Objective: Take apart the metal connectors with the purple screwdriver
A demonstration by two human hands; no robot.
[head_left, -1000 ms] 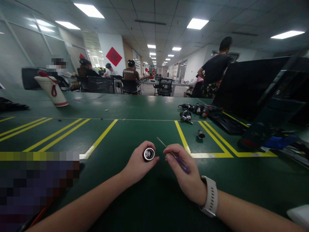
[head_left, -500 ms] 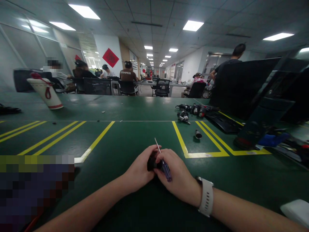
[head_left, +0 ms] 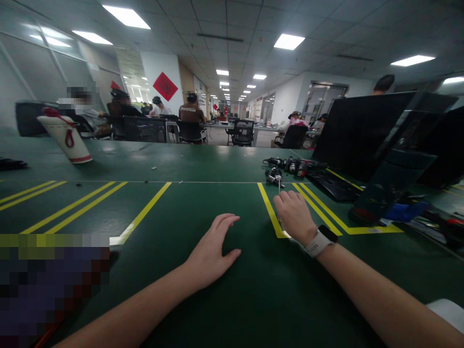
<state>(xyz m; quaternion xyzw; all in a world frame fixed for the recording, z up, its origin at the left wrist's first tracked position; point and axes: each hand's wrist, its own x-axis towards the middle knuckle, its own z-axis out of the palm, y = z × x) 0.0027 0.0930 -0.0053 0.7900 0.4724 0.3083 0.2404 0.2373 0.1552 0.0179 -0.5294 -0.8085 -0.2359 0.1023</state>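
Observation:
My left hand (head_left: 213,251) rests on the green table (head_left: 203,203) with its fingers stretched forward and nothing visible in it. The black round part it held earlier is out of sight. My right hand (head_left: 294,216), with a white watch on the wrist, reaches forward over a yellow line (head_left: 267,205). Its fingers are curled down, and the thin metal shaft of a screwdriver (head_left: 279,187) sticks up past the knuckles. The small metal cylinder that lay on the table there is hidden behind this hand.
A heap of dark tool parts (head_left: 286,166) lies beyond my right hand. Black monitors (head_left: 362,130), a black tray (head_left: 333,183) and a blue object (head_left: 406,210) stand at the right. A white cup (head_left: 67,137) stands far left. People sit at desks behind.
My hands came apart. The left hand let go of the black round part and flattened on the table. The right hand moved forward and right with the screwdriver, covering the small cylinder.

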